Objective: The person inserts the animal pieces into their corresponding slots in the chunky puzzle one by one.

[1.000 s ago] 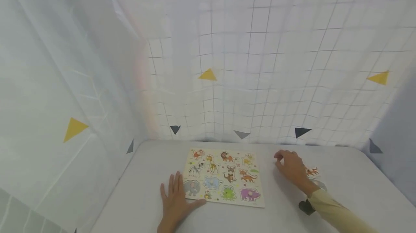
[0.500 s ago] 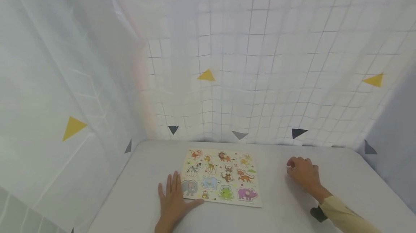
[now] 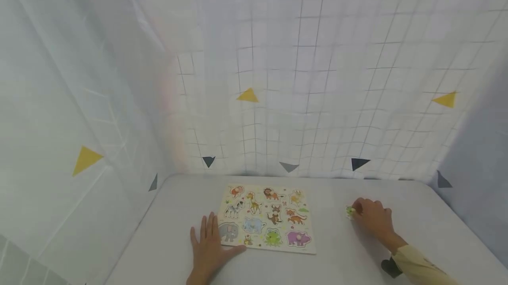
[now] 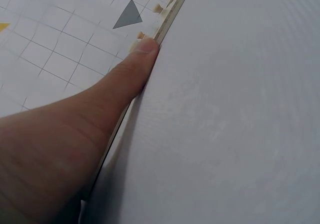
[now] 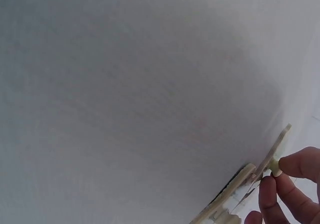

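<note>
A wooden knobbed animal puzzle board (image 3: 263, 221) lies flat on the white table. My left hand (image 3: 209, 249) rests at its near left corner, fingers straight and spread along the left side. In the left wrist view, the left thumb (image 4: 122, 76) lies along the board's front edge, with small knobs beyond its tip. Well to the right of the board is my right hand (image 3: 373, 219). It pinches a green puzzle piece (image 3: 349, 211) by its knob (image 5: 275, 167) between thumb and fingertips. The right wrist view shows this piece tilted, close over another wooden piece (image 5: 227, 204).
A dark heart-shaped patch (image 3: 390, 267) shows beside the right sleeve (image 3: 420, 267). Behind the table (image 3: 158, 249) hangs a white grid-patterned sheet (image 3: 293, 113), with more sheeting on the left (image 3: 51, 135).
The right hand has moved rightward, away from the board, and now a green piece shows at its fingertips. An orange piece seen earlier behind that hand is hidden. The left hand stays at the board.
</note>
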`<state>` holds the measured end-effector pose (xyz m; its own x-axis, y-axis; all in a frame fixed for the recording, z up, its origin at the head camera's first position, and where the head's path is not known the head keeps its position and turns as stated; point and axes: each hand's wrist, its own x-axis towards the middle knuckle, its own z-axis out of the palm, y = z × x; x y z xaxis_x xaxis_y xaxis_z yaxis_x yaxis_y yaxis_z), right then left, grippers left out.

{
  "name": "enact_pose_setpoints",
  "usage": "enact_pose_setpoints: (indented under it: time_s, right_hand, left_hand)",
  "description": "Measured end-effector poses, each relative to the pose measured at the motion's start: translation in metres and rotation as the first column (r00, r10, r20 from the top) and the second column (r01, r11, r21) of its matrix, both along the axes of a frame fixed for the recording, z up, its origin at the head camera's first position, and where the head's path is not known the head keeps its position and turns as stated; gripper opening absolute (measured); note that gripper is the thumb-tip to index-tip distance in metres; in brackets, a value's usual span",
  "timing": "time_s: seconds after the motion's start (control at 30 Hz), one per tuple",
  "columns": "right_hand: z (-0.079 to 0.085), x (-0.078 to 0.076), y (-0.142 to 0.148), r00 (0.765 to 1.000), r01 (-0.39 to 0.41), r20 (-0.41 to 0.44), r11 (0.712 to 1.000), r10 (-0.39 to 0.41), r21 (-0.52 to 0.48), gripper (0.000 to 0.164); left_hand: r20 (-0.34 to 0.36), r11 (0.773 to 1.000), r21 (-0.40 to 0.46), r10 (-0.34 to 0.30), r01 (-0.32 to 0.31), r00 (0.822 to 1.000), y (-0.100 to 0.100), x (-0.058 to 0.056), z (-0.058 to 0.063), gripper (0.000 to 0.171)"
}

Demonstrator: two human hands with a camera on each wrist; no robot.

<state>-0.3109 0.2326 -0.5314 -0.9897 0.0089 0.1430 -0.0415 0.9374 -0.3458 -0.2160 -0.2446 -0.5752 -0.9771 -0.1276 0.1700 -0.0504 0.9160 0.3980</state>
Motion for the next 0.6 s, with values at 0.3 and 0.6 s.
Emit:
enact_pose_setpoints:
  time_s: [0.3, 0.6]
  right_hand:
    - [-0.0031, -0.0023, 0.0000, 1.000, -0.005, -0.017, 1.000, 0.005, 0.013, 0.019]
    - [-0.0028, -0.0025, -0.0028, 0.999, -0.003, -0.049, 1.000, 0.004, 0.009, 0.021]
  left_hand:
    - [-0.013, 1.000, 0.011, 0.000, 0.000, 1.000, -0.0008, 0.0005, 0.0005, 0.139]
    - [-0.010, 1.000, 0.011, -0.005, 0.005, 1.000, 0.0002, 0.0017, 0.0023, 0.139]
